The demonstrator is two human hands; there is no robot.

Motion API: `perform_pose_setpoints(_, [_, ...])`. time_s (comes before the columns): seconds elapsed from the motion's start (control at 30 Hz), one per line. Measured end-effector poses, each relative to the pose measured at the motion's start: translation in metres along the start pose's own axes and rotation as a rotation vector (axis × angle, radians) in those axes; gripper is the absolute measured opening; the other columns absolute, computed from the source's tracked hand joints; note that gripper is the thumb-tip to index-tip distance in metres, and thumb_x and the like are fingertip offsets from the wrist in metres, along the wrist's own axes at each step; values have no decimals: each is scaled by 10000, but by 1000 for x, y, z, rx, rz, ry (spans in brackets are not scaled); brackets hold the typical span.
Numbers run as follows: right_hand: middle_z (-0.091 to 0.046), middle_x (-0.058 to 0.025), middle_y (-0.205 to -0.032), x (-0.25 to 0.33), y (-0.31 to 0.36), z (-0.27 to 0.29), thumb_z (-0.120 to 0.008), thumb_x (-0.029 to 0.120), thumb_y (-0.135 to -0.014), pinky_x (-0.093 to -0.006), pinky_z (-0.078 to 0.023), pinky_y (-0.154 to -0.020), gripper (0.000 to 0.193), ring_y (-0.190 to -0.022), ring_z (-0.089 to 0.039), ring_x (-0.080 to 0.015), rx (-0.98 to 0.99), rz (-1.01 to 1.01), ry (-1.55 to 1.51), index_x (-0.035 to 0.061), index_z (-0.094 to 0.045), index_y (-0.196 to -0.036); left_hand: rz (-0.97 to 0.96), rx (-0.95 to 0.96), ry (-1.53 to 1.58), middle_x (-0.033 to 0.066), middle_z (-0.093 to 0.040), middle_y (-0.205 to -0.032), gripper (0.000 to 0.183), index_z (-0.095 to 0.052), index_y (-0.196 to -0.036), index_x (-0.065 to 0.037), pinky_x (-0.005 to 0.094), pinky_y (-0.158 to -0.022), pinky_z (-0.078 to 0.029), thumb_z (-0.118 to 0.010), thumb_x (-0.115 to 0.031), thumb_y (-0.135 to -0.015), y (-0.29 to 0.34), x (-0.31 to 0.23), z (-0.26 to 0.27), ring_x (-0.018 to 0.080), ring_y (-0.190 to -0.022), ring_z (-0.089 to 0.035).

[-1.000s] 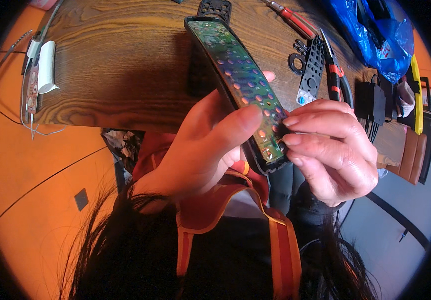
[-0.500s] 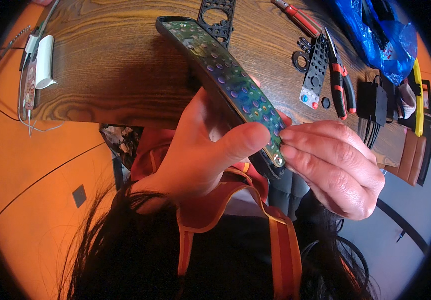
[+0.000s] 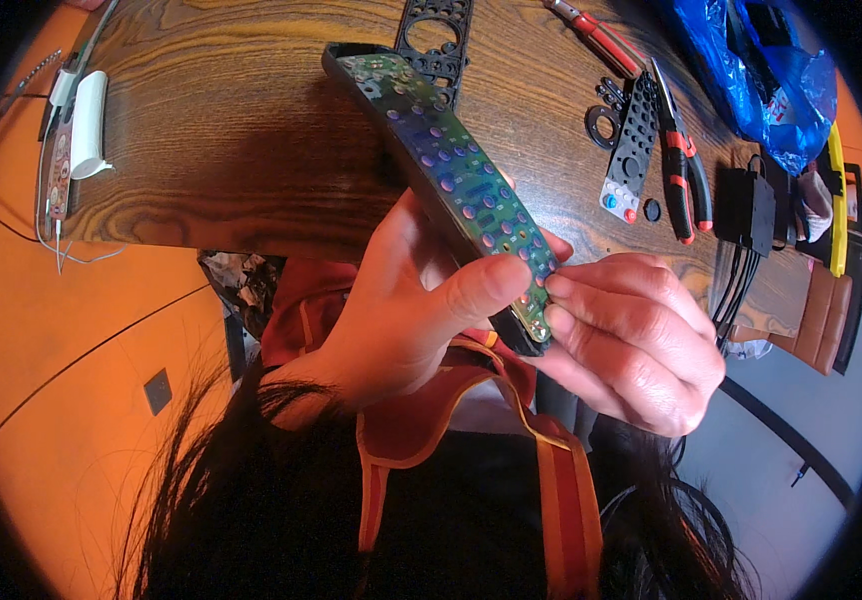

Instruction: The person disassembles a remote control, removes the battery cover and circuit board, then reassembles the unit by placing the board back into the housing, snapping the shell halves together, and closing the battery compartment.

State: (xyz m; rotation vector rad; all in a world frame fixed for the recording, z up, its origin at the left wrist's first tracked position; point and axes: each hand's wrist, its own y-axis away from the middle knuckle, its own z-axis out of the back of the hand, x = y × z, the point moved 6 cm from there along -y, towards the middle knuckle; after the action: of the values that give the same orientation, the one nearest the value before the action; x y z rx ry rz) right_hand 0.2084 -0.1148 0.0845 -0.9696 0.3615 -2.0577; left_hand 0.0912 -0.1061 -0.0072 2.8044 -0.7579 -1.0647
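Observation:
An opened remote control shows its green circuit board [image 3: 451, 160], dotted with round contacts and seated in a black shell [image 3: 522, 335]. It is held tilted above the table's near edge. My left hand [image 3: 391, 300] wraps it from below and the left, with the thumb against the board's side near the close end. The fingertips of my right hand [image 3: 641, 340] pinch the board's right edge at that same end. Whether they grip the shell too is hidden.
On the wooden table [image 3: 251, 120] lie a black button faceplate [image 3: 439, 64], a rubber keypad [image 3: 635, 125], a black ring [image 3: 602, 126], red-black pliers [image 3: 675, 165] and a red-handled screwdriver [image 3: 596, 35]. Farther right are a blue plastic bag [image 3: 731, 90] and a black cabled box [image 3: 746, 205]. A white-cased power strip [image 3: 89, 125] sits left.
The remote's near end has shifted slightly left and down, and the board's face has turned a little. My right hand has moved left along with it, fingers still on its edge.

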Motion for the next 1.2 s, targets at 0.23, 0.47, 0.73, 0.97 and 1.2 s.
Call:
perform_pose_setpoints(0.23, [-654,-226,-934,7,11,-13,-680,-83,-621,-396,-562,-728,197,-907,-656,-328,-103,-25,136,-20,-495,-646,-96,87,36,60,-495,-1168,650,-324,-1322,-31,334,-986,-364,-704,-60,-795,1,3,-2,157,-1128,-469])
perform_pose_setpoints(0.47, [-670,-179,-1007,16,21,-20,-662,-97,-626,-393,-554,-785,225,-948,-663,-294,-116,-30,235,33,-489,-567,78,136,-127,223,-573,-1162,678,-246,-1352,35,402,-993,-376,-597,-237,-840,5,1,-13,279,-1116,-550])
perform_pose_setpoints(0.73, [-680,-124,-1019,24,29,-25,-667,-19,-696,-444,-490,-879,257,-977,-661,-248,-32,-31,364,83,-449,-604,132,135,-53,238,-562,-1181,601,-250,-1353,31,428,-1000,-366,-534,-172,-864,5,3,-14,310,-1169,-508])
perform_pose_setpoints(0.97, [-647,-128,-1108,12,21,-25,-679,52,-736,-535,-349,-1023,194,-1102,-600,-246,110,-148,277,91,-502,-668,-20,14,17,335,-503,-1213,508,-276,-1361,-17,501,-925,-476,-433,-182,-906,-2,2,-9,408,-1027,-595])
perform_pose_setpoints(1.2, [-604,-195,-1086,-20,30,-13,-775,119,-718,-351,-491,-851,497,-1005,-600,-250,-489,-474,-586,-70,-566,-1127,-264,120,-45,362,-404,-1306,498,-275,-1401,-82,513,-1034,-356,-327,-309,-960,-6,-16,-6,438,-1216,-446])
